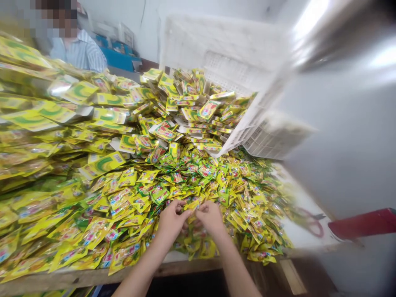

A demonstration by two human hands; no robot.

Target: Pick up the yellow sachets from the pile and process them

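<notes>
At the near edge of the table, the left hand and the right hand meet knuckle to knuckle over the heap, the fingers of both pinched shut on a small sachet held between them, just above the pile. Holding it at both ends like this seems to keep the flimsy packet flat and easy to inspect or separate. The sachet is small, glossy and yellow-green, with a crinkled foil look and a red patch of print; its wording is too blurred to read. Around the hands lies a loose pile of sachets, spread to the table's near edge within easy reach. To the right, on bare tabletop, lie red-handled scissors. Farther left, larger yellow pouches are stacked in leaning layers. Beyond, a white plastic crate is tipped on its side, so that flat packets spill from its mouth. At the far left sits a person in a striped shirt.
</notes>
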